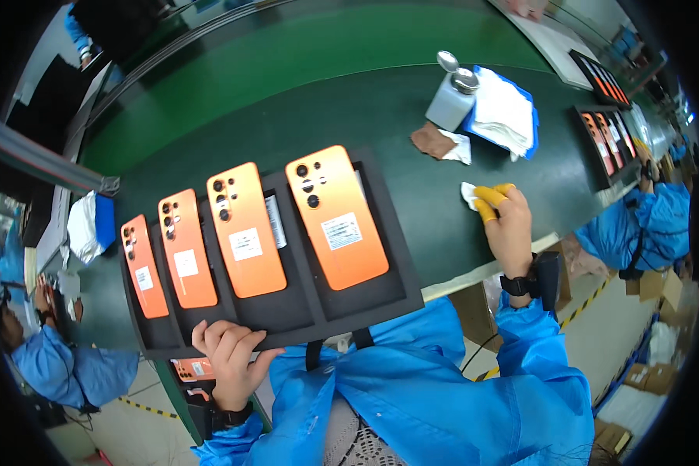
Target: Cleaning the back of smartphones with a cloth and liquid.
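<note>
Left hand (229, 357) gripping near edge of black foam tray (365, 299), fingers curled over the rim, thumb underneath by the look of it. Tray resting at front of green bench (303, 116), four slots, all four filled w/ orange phones (245, 229) lying backs up, each w/ a white sticker. Right hand (509, 225) off to the side on the bench, closed on a small white wipe (468, 194), yellow finger covers on two fingers (pinching the cloth, apparently). Beyond it: metal-topped pump bottle (452, 97), stack of white cloths (501, 113) on a blue sheet, brown rag (433, 141). More trays w/ phones (610, 136) further along right. Judging progress: tray fully loaded, nothing left to place in it; whether phones already wiped, can't tell. Wipe in hand but not touching any phone. Other workers in blue at both sides.
</note>
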The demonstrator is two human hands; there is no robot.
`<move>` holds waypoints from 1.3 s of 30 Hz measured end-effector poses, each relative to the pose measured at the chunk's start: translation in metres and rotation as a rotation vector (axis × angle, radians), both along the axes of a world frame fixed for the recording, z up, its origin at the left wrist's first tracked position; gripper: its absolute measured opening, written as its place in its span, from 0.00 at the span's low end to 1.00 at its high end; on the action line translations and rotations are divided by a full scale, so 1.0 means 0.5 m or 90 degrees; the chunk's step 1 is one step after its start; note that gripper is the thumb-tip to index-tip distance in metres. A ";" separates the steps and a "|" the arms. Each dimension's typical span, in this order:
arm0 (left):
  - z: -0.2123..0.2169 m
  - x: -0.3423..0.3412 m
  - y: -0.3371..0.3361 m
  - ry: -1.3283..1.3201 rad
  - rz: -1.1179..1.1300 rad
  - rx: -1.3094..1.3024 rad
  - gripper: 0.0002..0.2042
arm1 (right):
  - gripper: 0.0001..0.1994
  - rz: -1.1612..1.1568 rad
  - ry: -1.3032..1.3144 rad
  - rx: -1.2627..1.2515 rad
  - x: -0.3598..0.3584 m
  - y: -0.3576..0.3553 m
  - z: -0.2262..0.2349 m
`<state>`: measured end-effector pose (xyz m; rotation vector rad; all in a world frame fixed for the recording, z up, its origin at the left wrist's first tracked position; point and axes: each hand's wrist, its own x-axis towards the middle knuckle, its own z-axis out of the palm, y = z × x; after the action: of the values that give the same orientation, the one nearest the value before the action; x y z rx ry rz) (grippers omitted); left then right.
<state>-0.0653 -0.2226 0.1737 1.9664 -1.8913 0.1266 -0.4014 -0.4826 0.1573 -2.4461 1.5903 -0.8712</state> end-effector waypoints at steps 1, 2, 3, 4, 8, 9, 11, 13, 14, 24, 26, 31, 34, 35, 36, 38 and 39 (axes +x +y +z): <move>-0.004 0.002 -0.001 0.002 0.000 -0.002 0.20 | 0.10 -0.025 -0.035 0.016 -0.006 0.002 -0.004; -0.005 0.006 -0.004 0.022 -0.005 0.000 0.21 | 0.08 -0.028 -0.153 0.031 0.004 0.006 -0.009; -0.004 0.007 -0.009 0.042 -0.015 0.003 0.21 | 0.08 0.008 -0.293 0.123 0.024 0.014 0.002; 0.003 0.010 -0.004 0.022 -0.014 0.008 0.21 | 0.09 0.062 -0.453 0.276 0.046 0.019 0.014; -0.009 0.015 0.017 0.031 0.005 -0.017 0.23 | 0.14 0.179 -0.908 0.691 0.069 0.021 0.033; -0.009 0.014 0.017 0.036 0.005 -0.016 0.23 | 0.15 0.188 -0.930 0.731 0.068 0.024 0.035; -0.012 0.009 0.009 0.045 -0.003 -0.010 0.22 | 0.15 0.202 -0.953 0.743 0.054 0.026 0.036; -0.017 0.005 0.008 0.092 0.023 0.017 0.21 | 0.15 0.212 -0.964 0.748 0.046 0.033 0.037; -0.016 0.004 0.009 0.093 0.017 0.016 0.21 | 0.15 0.209 -0.965 0.741 0.045 0.038 0.041; -0.001 0.009 0.005 0.098 -0.064 -0.044 0.20 | 0.08 -0.055 -0.106 -0.079 -0.046 -0.054 0.062; -0.002 0.011 0.009 0.097 -0.062 -0.040 0.20 | 0.09 -0.046 -0.076 -0.135 -0.030 -0.087 0.093; 0.006 0.009 0.006 0.052 -0.066 -0.050 0.21 | 0.10 0.008 0.053 -0.237 0.020 -0.181 0.074; -0.015 -0.004 0.005 0.086 0.021 -0.034 0.22 | 0.11 -0.003 0.139 -0.279 0.026 -0.206 0.064; -0.015 -0.006 0.002 0.084 0.030 -0.036 0.22 | 0.11 0.005 0.135 -0.281 0.027 -0.210 0.067; -0.014 -0.004 0.004 0.088 0.025 -0.033 0.22 | 0.10 -0.012 0.113 -0.237 0.035 -0.208 0.073; -0.013 -0.004 0.007 0.094 0.017 -0.033 0.22 | 0.07 -0.027 0.072 -0.198 0.039 -0.215 0.076; -0.012 -0.004 0.009 0.093 0.015 -0.033 0.22 | 0.07 -0.029 0.071 -0.198 0.037 -0.215 0.078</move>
<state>-0.0674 -0.2181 0.1676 1.9101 -1.7549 0.0385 -0.3831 -0.5903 0.1961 -2.7199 1.6629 -1.0814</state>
